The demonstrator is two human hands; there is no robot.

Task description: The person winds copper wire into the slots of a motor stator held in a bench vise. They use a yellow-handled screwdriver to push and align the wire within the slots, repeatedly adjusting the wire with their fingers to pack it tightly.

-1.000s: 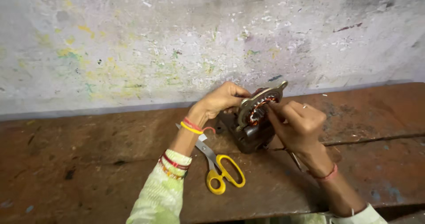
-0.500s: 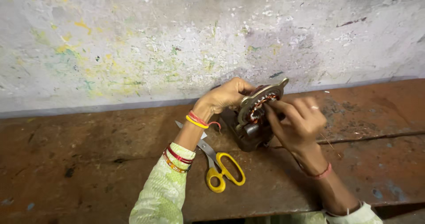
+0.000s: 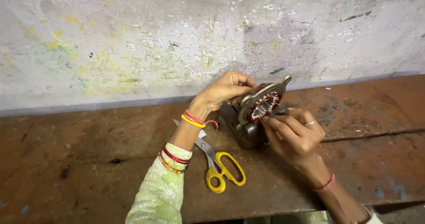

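Here, a small electric motor stator (image 3: 260,111) stands tilted on edge on the rusty brown table (image 3: 88,162), close to the paint-flecked wall (image 3: 133,42). Its copper windings (image 3: 264,107) show inside the metal end plate.

Progress, as judged: coils sit in the slots already, so winding looks largely in place; a thin wire (image 3: 280,105) runs loose at the opening, so dressing or tucking seems unfinished. How much remains cannot be told.

Left hand (image 3: 226,91): wrist bent, fingers curled over the top rear of the stator, grip closed on its housing, steadying it. Bangles and thread bands at the wrist, pale green sleeve below.

Right hand (image 3: 294,133): comes in from the lower right, fingertips pinched at the face of the windings, closed on the wire or a slim tool; which one cannot be told.

Yellow-handled scissors (image 3: 221,168) lie flat on the table, just below the stator, partly under the left forearm, untouched.
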